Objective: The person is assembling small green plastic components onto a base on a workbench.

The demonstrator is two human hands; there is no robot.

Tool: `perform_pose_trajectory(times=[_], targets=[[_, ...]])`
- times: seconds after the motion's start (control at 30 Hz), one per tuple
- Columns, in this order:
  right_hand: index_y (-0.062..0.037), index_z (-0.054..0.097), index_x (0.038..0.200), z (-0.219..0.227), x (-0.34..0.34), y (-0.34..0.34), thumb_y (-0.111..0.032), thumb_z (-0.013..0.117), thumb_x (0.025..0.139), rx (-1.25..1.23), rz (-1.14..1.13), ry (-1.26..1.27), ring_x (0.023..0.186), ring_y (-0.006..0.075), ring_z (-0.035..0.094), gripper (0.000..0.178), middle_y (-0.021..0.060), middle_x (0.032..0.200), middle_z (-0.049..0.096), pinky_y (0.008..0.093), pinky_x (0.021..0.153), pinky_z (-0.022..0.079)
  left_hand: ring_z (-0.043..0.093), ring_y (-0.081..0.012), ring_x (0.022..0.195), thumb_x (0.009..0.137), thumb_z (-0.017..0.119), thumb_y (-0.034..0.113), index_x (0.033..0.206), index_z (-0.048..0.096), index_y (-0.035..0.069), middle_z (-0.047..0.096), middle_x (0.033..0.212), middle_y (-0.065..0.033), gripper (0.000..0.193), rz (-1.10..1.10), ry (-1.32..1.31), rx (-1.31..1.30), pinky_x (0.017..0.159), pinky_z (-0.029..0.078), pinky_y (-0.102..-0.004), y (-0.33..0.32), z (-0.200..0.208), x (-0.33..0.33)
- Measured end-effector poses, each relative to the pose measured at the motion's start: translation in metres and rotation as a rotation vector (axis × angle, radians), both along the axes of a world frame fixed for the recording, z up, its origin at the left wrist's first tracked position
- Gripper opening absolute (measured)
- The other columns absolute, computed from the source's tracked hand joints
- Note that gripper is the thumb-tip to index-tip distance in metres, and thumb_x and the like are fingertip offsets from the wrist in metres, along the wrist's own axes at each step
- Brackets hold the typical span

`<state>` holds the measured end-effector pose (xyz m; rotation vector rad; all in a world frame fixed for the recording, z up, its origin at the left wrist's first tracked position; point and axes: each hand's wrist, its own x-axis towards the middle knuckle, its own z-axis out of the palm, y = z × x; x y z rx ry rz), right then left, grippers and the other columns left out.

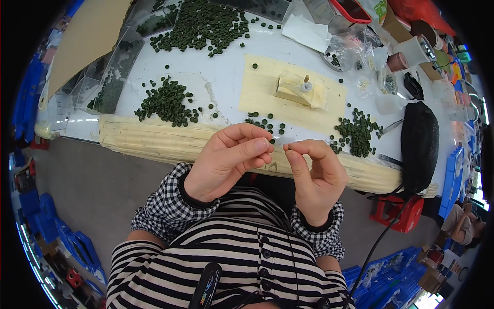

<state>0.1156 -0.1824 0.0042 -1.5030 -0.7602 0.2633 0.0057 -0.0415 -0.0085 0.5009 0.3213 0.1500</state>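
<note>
Above the near edge of the table, my left hand point(226, 159) is closed in a pinch on a small dark green round piece point(271, 141). Facing it across a narrow gap, my right hand point(320, 179) also pinches, thumb against forefinger. A tiny brownish bit shows at its fingertips, too small to name. Just beyond my hands lies a loose group of green pieces point(270, 125). Larger heaps sit to the left point(167, 103) and right point(359, 135). Farther in, a tape-wrapped block point(290, 88) with a small upright metal peg point(306, 85) stands on a yellowish taped patch point(254, 92).
A big green heap point(206, 26) spreads at the back, beside clear plastic boxes point(121, 67) and cardboard point(85, 38). White paper point(306, 33), clear bags point(363, 56) and a black pouch point(419, 139) lie to the right. A red stool point(396, 213) stands below; another person point(463, 224) is at far right.
</note>
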Motion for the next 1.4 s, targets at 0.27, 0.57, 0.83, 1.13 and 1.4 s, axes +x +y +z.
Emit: perform_pose_trajectory(times=[0.27,0.57,0.83,1.13,1.4], targets=[[0.0044,0.067,0.090,0.000,-0.006,0.000,0.003,0.070,0.080,0.021,-0.010,0.195,0.076,0.0140,0.064,0.010,0.0091,0.083,0.069,0.0231,0.070,0.049,0.059,-0.0106,0.087,0.095,0.056,0.008,0.118,0.059,0.000,0.065,0.099,-0.0074,0.025,-0.001,0.026,0.071,0.080,0.050,-0.0231,-0.002,0.002,0.003],[0.0047,0.068,0.093,-0.001,-0.007,-0.004,0.003,0.070,0.082,-0.011,0.004,0.217,0.078,0.0118,0.064,0.011,0.0099,0.086,0.070,0.0224,0.071,0.050,0.064,-0.0126,0.090,0.095,0.055,0.004,0.115,0.060,-0.001,0.066,0.103,-0.0101,0.021,0.035,-0.059,0.114,0.083,0.054,-0.0248,-0.007,-0.005,0.001],[0.0049,0.068,0.095,-0.006,-0.005,-0.004,0.007,0.069,0.080,0.030,0.050,0.134,0.083,0.0136,0.064,0.015,0.0110,0.090,0.069,0.0241,0.075,0.050,0.066,-0.0141,0.088,0.092,0.060,0.004,0.111,0.061,0.001,0.068,0.099,-0.0113,0.019,0.037,-0.017,0.221,0.080,0.056,-0.0261,-0.007,-0.003,-0.001],[0.0038,0.066,0.095,-0.006,-0.007,-0.004,0.009,0.067,0.081,0.071,0.113,0.341,0.086,0.0132,0.059,0.015,0.0079,0.093,0.061,0.0241,0.078,0.048,0.066,-0.0117,0.083,0.087,0.065,0.000,0.107,0.066,-0.003,0.069,0.096,-0.0104,0.020,0.098,0.043,0.474,0.076,0.055,-0.0221,-0.012,0.002,-0.003],[0.0045,0.067,0.094,-0.009,-0.013,-0.003,0.009,0.067,0.079,0.059,0.068,0.270,0.085,0.0148,0.060,0.015,0.0094,0.091,0.064,0.0248,0.076,0.047,0.066,-0.0125,0.086,0.085,0.066,-0.004,0.105,0.067,-0.005,0.068,0.096,-0.0104,0.020,0.145,0.068,0.604,0.077,0.055,-0.0215,-0.015,0.007,-0.003]])
